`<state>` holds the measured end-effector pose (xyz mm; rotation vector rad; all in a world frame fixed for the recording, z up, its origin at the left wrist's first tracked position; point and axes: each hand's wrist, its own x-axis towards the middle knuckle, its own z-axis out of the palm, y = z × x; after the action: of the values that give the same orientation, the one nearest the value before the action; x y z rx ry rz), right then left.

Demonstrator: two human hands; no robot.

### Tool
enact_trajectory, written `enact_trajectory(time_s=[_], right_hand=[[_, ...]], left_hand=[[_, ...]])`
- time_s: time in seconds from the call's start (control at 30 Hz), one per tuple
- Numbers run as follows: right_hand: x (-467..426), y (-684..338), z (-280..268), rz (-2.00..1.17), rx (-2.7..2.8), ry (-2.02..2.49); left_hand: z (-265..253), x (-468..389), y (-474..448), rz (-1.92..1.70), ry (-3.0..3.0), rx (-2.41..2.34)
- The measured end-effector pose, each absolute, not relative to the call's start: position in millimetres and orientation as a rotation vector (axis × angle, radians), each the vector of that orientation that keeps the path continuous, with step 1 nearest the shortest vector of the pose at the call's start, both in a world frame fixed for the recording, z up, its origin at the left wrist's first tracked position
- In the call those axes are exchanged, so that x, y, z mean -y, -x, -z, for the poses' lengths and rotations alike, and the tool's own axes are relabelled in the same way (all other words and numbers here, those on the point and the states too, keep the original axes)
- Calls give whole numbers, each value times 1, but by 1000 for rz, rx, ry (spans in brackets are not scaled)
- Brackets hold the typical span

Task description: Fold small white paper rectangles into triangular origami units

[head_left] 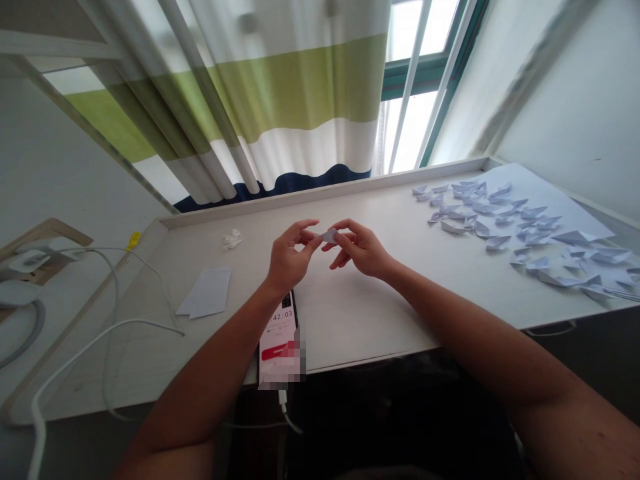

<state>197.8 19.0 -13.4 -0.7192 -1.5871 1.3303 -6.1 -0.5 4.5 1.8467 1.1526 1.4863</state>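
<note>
A small folded piece of white paper (329, 235) is held in the air above the middle of the table, between both hands. My left hand (293, 257) pinches its left end between thumb and fingertips. From the other side, my right hand (363, 247) grips it with thumb and index finger, the other fingers curled below. Its exact folded shape is too small to make out. Many folded paper boats (483, 208) lie spread over the right part of the table. To the left of my left hand sits a small stack of flat paper sheets (206, 293).
A crumpled white tissue (232, 240) lies at the back left. Under my left forearm is a phone (280, 333) with a cable plugged in. White cables (115, 327) and chargers (35, 260) occupy the left side. A raised rim (320, 193) runs along the white table's back, below a curtain (310, 87).
</note>
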Motion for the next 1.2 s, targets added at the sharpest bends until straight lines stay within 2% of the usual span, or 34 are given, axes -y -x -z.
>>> enact_trajectory(time_s=[0.4,0.7,0.77,0.93,1.2], right_hand=[[-15,-197,8,-1407,1596,696],[-18,-200,5,-1607,1464,655],[-18,-201,6,-1554,1477,690],[-20,-201,10,-1161,1525,741],[-24,-201,9,-1217,1453,701]], left_hand=[[5,0,-2,-1415,-1664,-1008],[0,-8,19,-1451,-2557,-802],[-1,-10,22,-1456,-2636,-783],[-2,-11,22,-1564,-2540,-992],[0,-5,12,-1539,-2371,-993]])
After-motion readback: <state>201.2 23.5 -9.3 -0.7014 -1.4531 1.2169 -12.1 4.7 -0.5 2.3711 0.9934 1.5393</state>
